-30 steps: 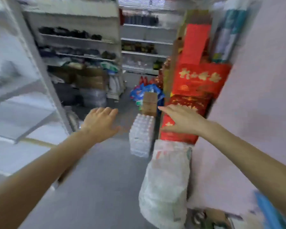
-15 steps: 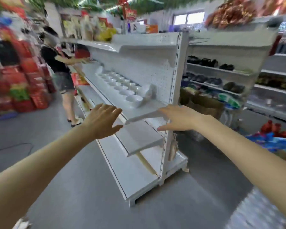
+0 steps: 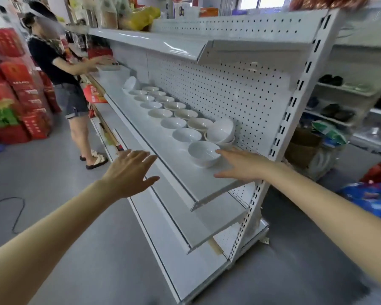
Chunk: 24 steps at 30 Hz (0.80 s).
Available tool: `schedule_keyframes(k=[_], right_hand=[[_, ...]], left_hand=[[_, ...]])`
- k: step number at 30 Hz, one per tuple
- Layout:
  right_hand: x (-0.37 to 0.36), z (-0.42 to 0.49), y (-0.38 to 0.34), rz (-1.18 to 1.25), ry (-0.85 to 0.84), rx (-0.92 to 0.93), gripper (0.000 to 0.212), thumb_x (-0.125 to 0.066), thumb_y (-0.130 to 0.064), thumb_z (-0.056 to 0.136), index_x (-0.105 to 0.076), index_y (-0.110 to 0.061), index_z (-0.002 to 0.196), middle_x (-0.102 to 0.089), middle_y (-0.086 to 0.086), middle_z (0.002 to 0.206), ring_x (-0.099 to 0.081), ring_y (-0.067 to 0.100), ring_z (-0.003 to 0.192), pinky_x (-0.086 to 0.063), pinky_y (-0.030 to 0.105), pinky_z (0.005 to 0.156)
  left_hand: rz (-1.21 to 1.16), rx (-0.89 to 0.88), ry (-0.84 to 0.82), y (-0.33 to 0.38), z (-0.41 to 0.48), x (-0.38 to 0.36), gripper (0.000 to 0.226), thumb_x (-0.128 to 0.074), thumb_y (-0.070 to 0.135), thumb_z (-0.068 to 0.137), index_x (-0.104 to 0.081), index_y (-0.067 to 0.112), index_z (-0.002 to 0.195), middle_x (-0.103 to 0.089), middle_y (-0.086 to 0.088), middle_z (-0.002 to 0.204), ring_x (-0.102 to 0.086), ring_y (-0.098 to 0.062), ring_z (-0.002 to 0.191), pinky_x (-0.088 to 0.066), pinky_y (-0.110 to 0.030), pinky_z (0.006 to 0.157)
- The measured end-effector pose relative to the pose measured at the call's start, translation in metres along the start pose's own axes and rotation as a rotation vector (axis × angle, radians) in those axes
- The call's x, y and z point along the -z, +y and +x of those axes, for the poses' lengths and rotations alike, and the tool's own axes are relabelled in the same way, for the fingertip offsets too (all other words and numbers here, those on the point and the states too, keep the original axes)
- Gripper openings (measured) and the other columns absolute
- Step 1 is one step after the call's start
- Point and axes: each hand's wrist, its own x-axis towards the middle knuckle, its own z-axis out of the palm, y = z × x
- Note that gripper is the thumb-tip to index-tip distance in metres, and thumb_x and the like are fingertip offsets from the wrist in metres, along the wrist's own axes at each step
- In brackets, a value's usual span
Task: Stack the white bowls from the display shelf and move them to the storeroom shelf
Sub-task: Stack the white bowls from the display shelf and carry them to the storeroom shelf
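**Head view**

**Bowls** (image 3: 163,106): white, rim-up, in two rows running near to far on the middle shelf (image 3: 154,139), close to the pegboard (image 3: 218,91). They are probably laid out singly for display. At the near end a tilted bowl (image 3: 221,129) leans in a short stack against the pegboard. The near bowl (image 3: 204,154) stands alone towards the shelf's near end. By my reading no stack has been started by hand and nothing has gone to the storeroom.

**Hands:** the left hand (image 3: 130,172) is flat with fingers spread and holds nothing, hovering off the shelf's front edge. The right hand (image 3: 240,166) is empty with fingers straight, low over the shelf's near end. Its fingertips are just beside the near bowl's right side, and contact cannot be told. It looks placed to take that bowl first.

**Edges and room:**
- A strip of shelf runs between the bowls and the front lip, enough to slide a bowl forward.
- The top shelf (image 3: 163,44) overhangs, so lifts must stay low.
- The post (image 3: 295,111) closes the right end.
- A person (image 3: 59,69) works far left, well apart.
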Motion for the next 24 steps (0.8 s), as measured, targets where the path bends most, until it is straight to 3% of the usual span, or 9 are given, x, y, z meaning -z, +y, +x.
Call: schedule_keyframes(k=[3,8,12,15,19,24], right_hand=[[0.008,0.054,0.005,0.012,0.018,-0.105,0.08,-0.05,-0.066,0.086,-0.016,-0.034,0.15,-0.025,-0.001,0.155,-0.035,0.024,0.138,-0.039,0.043,0.102],[0.026,0.128,0.01,0.086,0.061,-0.319,0.082,-0.05,-0.066,0.085,-0.014,-0.032,0.15,-0.022,0.0,0.156,-0.045,0.023,0.129,-0.04,0.045,0.1],[0.034,0.161,0.008,0.054,0.026,-0.449,0.09,-0.049,-0.065,0.086,-0.006,-0.024,0.153,-0.01,0.003,0.161,-0.029,0.024,0.141,-0.033,0.043,0.109],[0.036,0.18,0.017,0.049,0.004,-0.543,0.092,-0.049,-0.063,0.088,-0.001,-0.02,0.153,-0.007,0.002,0.161,-0.02,0.023,0.145,-0.029,0.041,0.111],[0.034,0.208,0.035,-0.015,0.07,-0.616,0.083,-0.048,-0.059,0.09,-0.012,-0.016,0.151,-0.024,0.01,0.152,-0.037,0.029,0.133,-0.039,0.041,0.099],[0.015,0.224,0.059,-0.006,0.13,-0.693,0.073,-0.048,-0.057,0.091,-0.024,-0.017,0.147,-0.034,0.01,0.138,-0.048,0.03,0.118,-0.042,0.037,0.086]], left_hand=[[-0.024,-0.076,0.02,-0.043,0.058,-0.028,0.068,-0.056,0.057,0.089,-0.051,0.012,0.139,-0.056,-0.014,0.138,-0.054,-0.032,0.127,-0.038,-0.05,0.108],[-0.083,-0.258,0.053,-0.106,0.154,-0.058,0.066,-0.058,0.055,0.088,-0.055,0.009,0.135,-0.058,-0.018,0.135,-0.057,-0.035,0.123,-0.04,-0.051,0.105],[-0.146,-0.394,0.018,-0.131,0.214,-0.073,0.072,-0.036,0.062,0.086,-0.06,0.009,0.128,-0.063,-0.017,0.128,-0.063,-0.036,0.113,-0.047,-0.051,0.097],[-0.241,-0.466,0.02,-0.132,0.241,-0.089,0.072,-0.034,0.063,0.086,-0.058,0.011,0.13,-0.061,-0.017,0.131,-0.061,-0.036,0.117,-0.046,-0.052,0.098],[-0.359,-0.456,0.037,-0.132,0.261,-0.129,0.074,-0.032,0.065,0.087,-0.055,0.013,0.134,-0.058,-0.017,0.135,-0.058,-0.036,0.121,-0.045,-0.052,0.101],[-0.423,-0.448,-0.023,-0.137,0.276,-0.162,0.092,-0.006,0.077,0.085,-0.046,0.016,0.142,-0.047,-0.015,0.147,-0.047,-0.033,0.132,-0.036,-0.049,0.109]])
